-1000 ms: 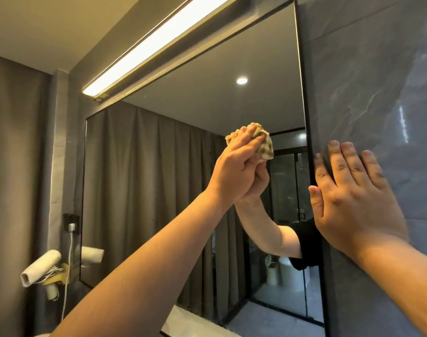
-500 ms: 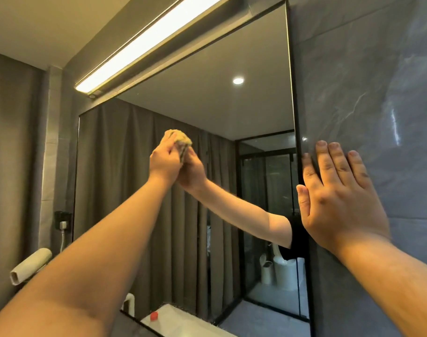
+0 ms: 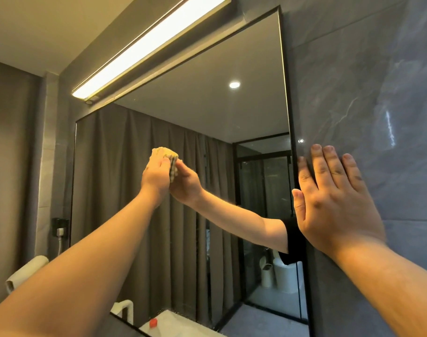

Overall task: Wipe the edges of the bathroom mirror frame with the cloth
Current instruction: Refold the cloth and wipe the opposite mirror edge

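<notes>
The left hand (image 3: 156, 177) is up on the glass of the big mirror (image 3: 183, 113). It presses a small yellow cloth (image 3: 168, 156) against the glass. The fingers lie over the cloth and hold it bunched up, so only the top and one side of the cloth peek out. The cloth is near the middle of the mirror, well away from the frame edges. In the glass you can see a copy of the hand and arm touching the cloth from the other side.

The right hand (image 3: 334, 203) is flat on the grey wall (image 3: 378, 93), just beside the mirror's right edge. Its fingers are straight and spread a little. It holds nothing. The thumb side sits right by the thin black frame (image 3: 286, 93) that runs down that edge.

A long bright lamp (image 3: 154, 42) glows above the mirror's top edge. To the left of the mirror there is a plug socket (image 3: 60, 223) on the wall with a white cord hanging from it. Below that is a white rolled thing (image 3: 27, 271); what it is I cannot tell. At the bottom edge of the mirror a small red cap (image 3: 153, 323) shows on something white.
</notes>
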{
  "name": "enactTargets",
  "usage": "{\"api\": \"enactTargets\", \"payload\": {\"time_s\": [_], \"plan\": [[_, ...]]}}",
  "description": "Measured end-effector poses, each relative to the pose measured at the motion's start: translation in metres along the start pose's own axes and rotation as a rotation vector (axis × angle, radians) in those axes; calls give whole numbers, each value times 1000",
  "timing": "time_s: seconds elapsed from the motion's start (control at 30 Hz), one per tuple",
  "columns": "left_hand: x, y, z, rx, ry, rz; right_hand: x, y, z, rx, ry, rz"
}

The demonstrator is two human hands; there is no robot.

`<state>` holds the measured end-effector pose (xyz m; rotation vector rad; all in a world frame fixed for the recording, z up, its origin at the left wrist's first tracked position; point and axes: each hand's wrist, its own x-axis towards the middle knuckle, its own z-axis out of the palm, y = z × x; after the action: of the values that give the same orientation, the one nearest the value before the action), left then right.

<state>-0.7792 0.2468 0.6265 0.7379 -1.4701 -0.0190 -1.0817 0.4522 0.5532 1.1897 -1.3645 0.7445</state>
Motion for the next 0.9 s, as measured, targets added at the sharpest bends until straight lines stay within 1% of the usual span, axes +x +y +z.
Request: {"api": "enactTargets", "payload": {"time_s": [0.1, 0.2, 0.3, 0.37, 0.43, 0.5, 0.63, 0.77, 0.83, 0.9], "plan": [[-2, 29, 13, 90, -89, 185, 0, 0, -1, -5, -4, 0], [-24, 81, 33, 32, -126, 273, 0, 0, -1, -1, -9, -4], [-59, 124, 56, 12, -180, 501, -1, 0, 0, 1, -6, -4], [-75, 133, 63, 68, -200, 649, 0, 0, 0, 4, 1, -3], [-86, 131, 63, 146, -268, 794, 0, 0, 1, 10, 3, 2], [-99, 120, 62, 150, -323, 898, 0, 0, 1, 15, 4, 3], [-120, 94, 57, 204, -432, 998, 0, 0, 0, 21, 8, -1], [-112, 86, 53, 240, -488, 1072, -1, 0, 0, 11, 10, 1], [-100, 90, 53, 246, -459, 1087, 0, 0, 0, 13, 10, 3], [-85, 102, 55, 218, -355, 1024, 0, 0, 0, 9, 8, 3]]}}
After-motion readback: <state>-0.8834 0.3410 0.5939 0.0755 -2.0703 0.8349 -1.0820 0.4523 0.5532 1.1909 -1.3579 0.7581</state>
